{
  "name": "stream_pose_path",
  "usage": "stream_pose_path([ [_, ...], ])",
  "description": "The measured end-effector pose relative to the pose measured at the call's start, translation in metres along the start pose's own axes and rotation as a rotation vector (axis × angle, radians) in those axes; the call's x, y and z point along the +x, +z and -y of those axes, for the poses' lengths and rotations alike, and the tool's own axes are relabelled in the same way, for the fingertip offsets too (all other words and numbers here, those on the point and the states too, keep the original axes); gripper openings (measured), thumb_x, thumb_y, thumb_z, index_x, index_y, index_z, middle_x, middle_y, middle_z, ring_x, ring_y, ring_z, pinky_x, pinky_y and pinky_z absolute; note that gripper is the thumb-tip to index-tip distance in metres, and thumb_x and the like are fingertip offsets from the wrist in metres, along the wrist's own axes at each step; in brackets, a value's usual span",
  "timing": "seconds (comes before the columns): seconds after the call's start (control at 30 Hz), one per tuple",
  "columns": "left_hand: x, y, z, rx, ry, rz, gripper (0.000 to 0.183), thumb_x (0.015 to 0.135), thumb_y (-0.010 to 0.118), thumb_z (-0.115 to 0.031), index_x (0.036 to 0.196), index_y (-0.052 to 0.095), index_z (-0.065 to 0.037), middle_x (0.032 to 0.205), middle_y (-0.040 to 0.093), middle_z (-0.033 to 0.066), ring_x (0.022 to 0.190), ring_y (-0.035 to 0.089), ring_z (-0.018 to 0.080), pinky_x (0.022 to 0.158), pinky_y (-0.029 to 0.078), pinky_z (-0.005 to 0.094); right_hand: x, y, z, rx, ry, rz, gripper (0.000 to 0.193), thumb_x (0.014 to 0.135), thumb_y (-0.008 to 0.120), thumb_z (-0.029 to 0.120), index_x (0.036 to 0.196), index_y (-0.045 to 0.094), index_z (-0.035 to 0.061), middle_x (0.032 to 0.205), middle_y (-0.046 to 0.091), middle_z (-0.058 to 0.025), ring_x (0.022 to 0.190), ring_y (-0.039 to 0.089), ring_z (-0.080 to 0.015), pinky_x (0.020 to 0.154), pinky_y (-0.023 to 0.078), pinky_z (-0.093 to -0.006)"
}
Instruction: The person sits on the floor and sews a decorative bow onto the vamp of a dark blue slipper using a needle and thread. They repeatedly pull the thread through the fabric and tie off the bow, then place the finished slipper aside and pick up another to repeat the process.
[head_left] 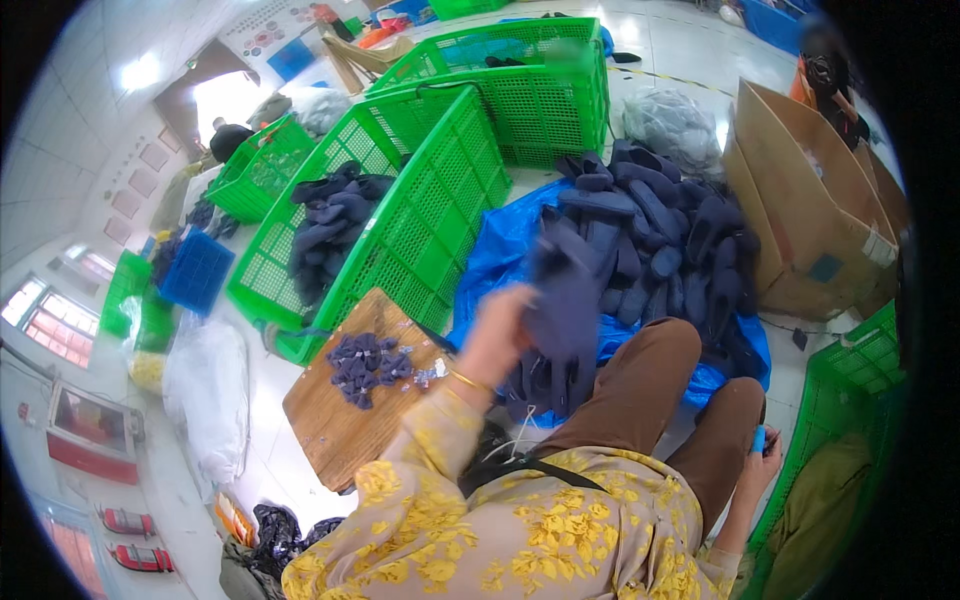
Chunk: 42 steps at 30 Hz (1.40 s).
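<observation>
My left hand (503, 325) is closed on a navy slipper (566, 310), raised in front of my lap and smeared by motion. Behind it a big heap of navy slippers (650, 215) lies on a blue plastic sheet (490, 265). Down beside my right thigh is my right hand (768, 462), its fingers curled together and a blue wrap (758, 439) around one finger. Whatever it may hold is too small to make out. Left of my lap, a wooden board (385, 420) carries a cluster of small dark fabric bows (366, 367).
A long green crate (420, 220) with more slippers stands front left, another green crate (540, 110) behind it. An open cardboard box (800, 220) is at the right, with a stuffed clear bag (675, 125) beside it. A green crate (850, 380) flanks my right side.
</observation>
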<state>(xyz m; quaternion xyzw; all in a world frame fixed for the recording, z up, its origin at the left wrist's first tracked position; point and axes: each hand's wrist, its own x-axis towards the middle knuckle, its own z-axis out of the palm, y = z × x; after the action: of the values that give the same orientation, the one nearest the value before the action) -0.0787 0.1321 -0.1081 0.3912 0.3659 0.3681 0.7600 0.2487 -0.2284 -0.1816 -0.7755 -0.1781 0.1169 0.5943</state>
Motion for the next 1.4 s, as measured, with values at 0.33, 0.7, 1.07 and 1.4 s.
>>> stream_pose_path([
  [0.33, 0.022, -0.069, -0.102, -0.183, 0.578, -0.298, 0.019, 0.09, 0.06, -0.023, 0.08, 0.059, -0.007, 0.076, 0.061, 0.0065, 0.066, 0.059, 0.0191, 0.062, 0.05, 0.0295, 0.005, 0.005, -0.026, 0.022, 0.105, -0.032, 0.013, 0.097, 0.056, 0.014, 0.098, 0.059, 0.0012, 0.092, 0.056, -0.0011, 0.081, 0.047, -0.0111, 0.076, 0.041, -0.0264],
  [0.7, 0.0, 0.042, 0.163, 0.122, -0.403, -0.059, 0.016, 0.089, 0.063, -0.024, 0.096, 0.062, -0.01, 0.081, 0.06, 0.0021, 0.07, 0.055, 0.0133, 0.065, 0.047, 0.0301, -0.011, 0.008, 0.004, -0.555, -0.186, -0.203, 0.011, 0.085, 0.057, 0.013, 0.091, 0.065, 0.0079, 0.08, 0.064, -0.015, 0.072, 0.062, -0.0324, 0.066, 0.047, -0.043],
  [1.07, 0.013, 0.162, 0.148, 1.101, 0.825, 0.498, 0.026, 0.078, 0.065, -0.004, 0.103, 0.058, -0.002, 0.107, 0.06, 0.0149, 0.103, 0.054, 0.0343, 0.092, 0.042, 0.0424, -0.012, 0.025, 0.027, -0.786, -0.398, -0.01, 0.02, 0.076, 0.065, 0.011, 0.096, 0.062, 0.0089, 0.087, 0.066, -0.0112, 0.074, 0.065, -0.0322, 0.063, 0.051, -0.0423],
  [1.4, 0.151, 0.067, 0.218, 0.977, 0.211, 0.226, 0.024, 0.082, 0.065, -0.006, 0.103, 0.058, 0.001, 0.096, 0.06, 0.0139, 0.086, 0.06, 0.0229, 0.079, 0.048, 0.03, 0.01, 0.016, 0.025, -0.749, -0.344, -0.163, 0.022, 0.071, 0.066, 0.01, 0.093, 0.06, 0.0111, 0.082, 0.066, -0.008, 0.067, 0.064, -0.0284, 0.057, 0.05, -0.0392],
])
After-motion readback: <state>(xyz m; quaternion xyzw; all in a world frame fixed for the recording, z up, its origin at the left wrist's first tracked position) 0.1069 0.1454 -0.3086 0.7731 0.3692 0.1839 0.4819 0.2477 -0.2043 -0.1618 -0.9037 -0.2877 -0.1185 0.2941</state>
